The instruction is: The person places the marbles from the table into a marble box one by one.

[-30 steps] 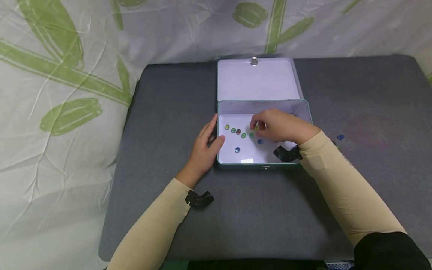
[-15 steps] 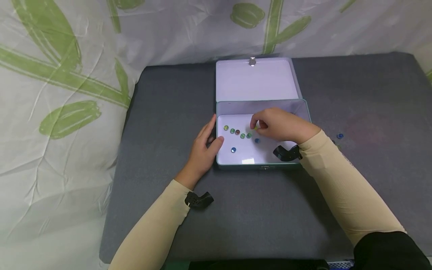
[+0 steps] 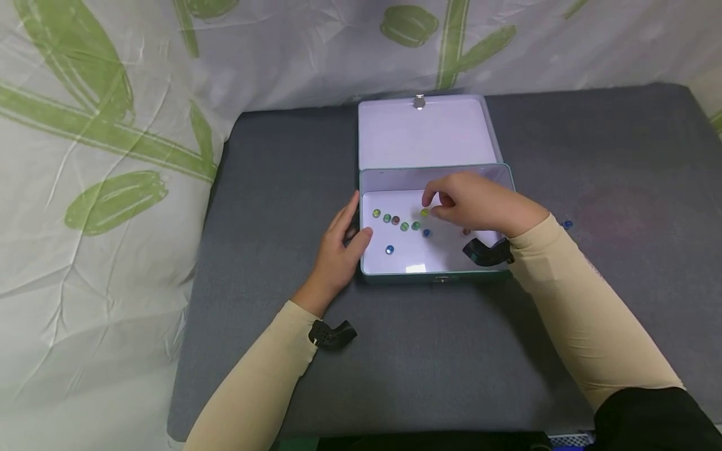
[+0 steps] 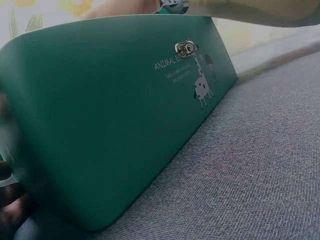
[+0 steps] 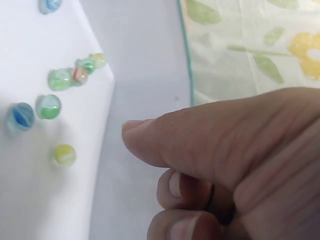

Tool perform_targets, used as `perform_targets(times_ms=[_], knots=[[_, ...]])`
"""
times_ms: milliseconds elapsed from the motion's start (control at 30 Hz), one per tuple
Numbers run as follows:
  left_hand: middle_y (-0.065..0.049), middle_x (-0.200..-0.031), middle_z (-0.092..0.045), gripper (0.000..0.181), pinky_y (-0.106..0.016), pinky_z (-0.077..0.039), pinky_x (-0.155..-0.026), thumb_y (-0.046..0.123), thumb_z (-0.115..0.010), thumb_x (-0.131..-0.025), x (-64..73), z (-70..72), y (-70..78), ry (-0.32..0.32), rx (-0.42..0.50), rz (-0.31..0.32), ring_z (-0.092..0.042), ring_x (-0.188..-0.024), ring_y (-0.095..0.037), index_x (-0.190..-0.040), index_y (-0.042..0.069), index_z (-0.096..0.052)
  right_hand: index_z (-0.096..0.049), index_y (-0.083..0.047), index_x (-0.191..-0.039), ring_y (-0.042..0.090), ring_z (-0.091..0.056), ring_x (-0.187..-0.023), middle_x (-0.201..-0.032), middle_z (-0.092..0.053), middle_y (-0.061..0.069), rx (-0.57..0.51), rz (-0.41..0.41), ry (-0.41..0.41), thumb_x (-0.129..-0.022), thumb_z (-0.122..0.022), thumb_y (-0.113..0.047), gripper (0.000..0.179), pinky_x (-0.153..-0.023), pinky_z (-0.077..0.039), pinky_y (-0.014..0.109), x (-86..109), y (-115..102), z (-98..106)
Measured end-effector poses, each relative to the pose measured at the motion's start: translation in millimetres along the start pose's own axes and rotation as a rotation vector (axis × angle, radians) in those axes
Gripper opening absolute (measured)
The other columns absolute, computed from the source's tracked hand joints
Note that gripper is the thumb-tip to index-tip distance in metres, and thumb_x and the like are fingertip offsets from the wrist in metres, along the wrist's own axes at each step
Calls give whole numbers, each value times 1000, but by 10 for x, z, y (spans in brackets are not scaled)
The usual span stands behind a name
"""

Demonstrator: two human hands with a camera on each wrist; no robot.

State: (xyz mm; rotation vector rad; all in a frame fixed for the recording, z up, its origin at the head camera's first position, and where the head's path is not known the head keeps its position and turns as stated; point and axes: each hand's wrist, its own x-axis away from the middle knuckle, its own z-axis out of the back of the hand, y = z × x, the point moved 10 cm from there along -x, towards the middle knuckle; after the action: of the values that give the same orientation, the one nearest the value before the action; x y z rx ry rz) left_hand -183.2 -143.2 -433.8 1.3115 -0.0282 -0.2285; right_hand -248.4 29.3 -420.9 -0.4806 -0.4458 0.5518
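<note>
A green tin box (image 4: 110, 115) with a white inside stands on the grey table, its lid (image 3: 424, 133) laid back. My left hand (image 3: 335, 250) rests against the box's left wall, fingers stretched along it and thumb at the rim. Over the box floor hovers my right hand (image 3: 476, 203), fingers loosely bent; the right wrist view shows nothing between thumb and the visible fingers. A yellow marble (image 5: 65, 155) lies on the floor just off its fingertips. Several glass marbles lie to its left, among them a blue marble (image 3: 427, 233). A reddish marble (image 3: 465, 232) sits below the right hand.
On the grey table (image 3: 271, 188), a blue marble (image 3: 567, 224) lies right of the box, beside the right sleeve. A white cloth (image 3: 316, 56) with green plant prints hangs behind the table and down its left side.
The right hand has drawn slightly up and right, away from the yellow marble, which now shows apart from the fingers. The left hand stays at the box.
</note>
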Motion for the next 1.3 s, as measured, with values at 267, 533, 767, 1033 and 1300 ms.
perform_targets(times_ms=[267,533,767,1033,1300], knots=[[-18,-155,-31,61,-52,-37,-105,10,-51,-96,-9,3,21,5,10,-20,-33,-140,-26,-153,2,-29,-69,-8,-107,20,-47,-60,-67,-51,6,68,13,52,-91,-63,-5,17,-59,-42,34,126,2,174],[-18,-155,-33,61,-45,-38,-103,7,-51,-96,-9,2,12,14,4,-10,-34,-139,-25,-153,3,-29,-70,-11,-107,20,-47,-59,-67,-50,6,96,-34,96,-91,-64,-8,17,-58,-42,35,327,124,322],[-18,-154,-33,61,-44,-38,-102,8,-52,-96,-7,-9,3,13,12,-12,-35,-138,-24,-153,3,-29,-69,-11,-106,18,-44,-58,-63,-46,4,91,-52,138,-91,-66,-8,16,-60,-38,34,530,251,445],[-19,-153,-35,61,-44,-37,-102,10,-52,-95,0,-2,-4,23,-17,8,-36,-136,-24,-153,3,-31,-69,-12,-106,17,-41,-55,-60,-41,3,81,-86,161,-93,-63,-11,15,-57,-36,32,675,418,517],[-11,-155,-33,63,-51,-36,-104,14,-53,-97,-50,-18,-284,25,-20,-5,-34,-138,-22,-155,15,-30,-71,-11,-108,13,-38,-53,-59,-40,0,72,-138,193,-96,-60,-16,18,-61,-35,31,838,638,607]])
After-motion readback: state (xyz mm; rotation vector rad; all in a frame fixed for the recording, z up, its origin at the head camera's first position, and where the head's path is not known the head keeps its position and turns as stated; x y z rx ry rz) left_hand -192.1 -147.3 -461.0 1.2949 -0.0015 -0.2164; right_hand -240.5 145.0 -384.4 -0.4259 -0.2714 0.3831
